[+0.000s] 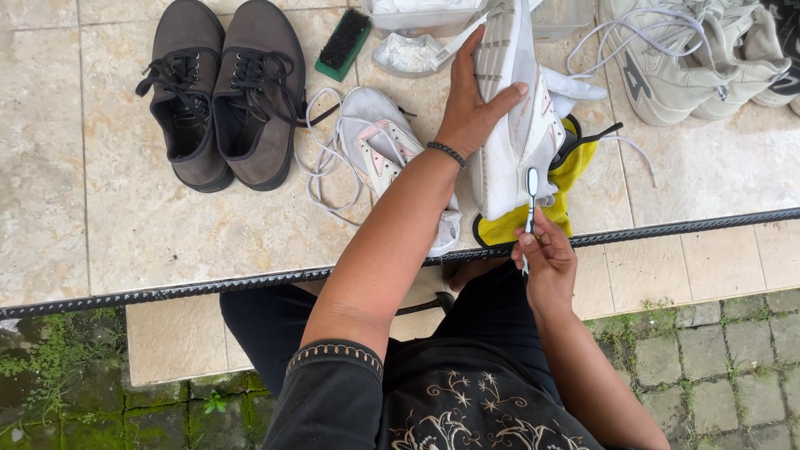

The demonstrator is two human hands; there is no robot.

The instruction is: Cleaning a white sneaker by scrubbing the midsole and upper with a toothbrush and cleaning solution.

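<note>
while left hand (pixel 477 104) clamps the white shoe (pixel 512 108) sole-up over yellow cloth (pixel 575 158), right hand (pixel 546 262) pinches a toothbrush (pixel 532 196); short strokes, probably along the heel edge, suit.

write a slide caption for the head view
Left hand steadies a white sneaker on a yellow cloth while right hand holds a white toothbrush against it.

White sneaker (pixel 512 125) under left hand (pixel 473 108): toe cut by top edge. Yellow cloth (pixel 575 162) mostly hidden beneath it. Toothbrush (pixel 531 204) handle buried in right hand (pixel 546 262). Grey sneakers (pixel 692 58) far right, cropped.
</note>
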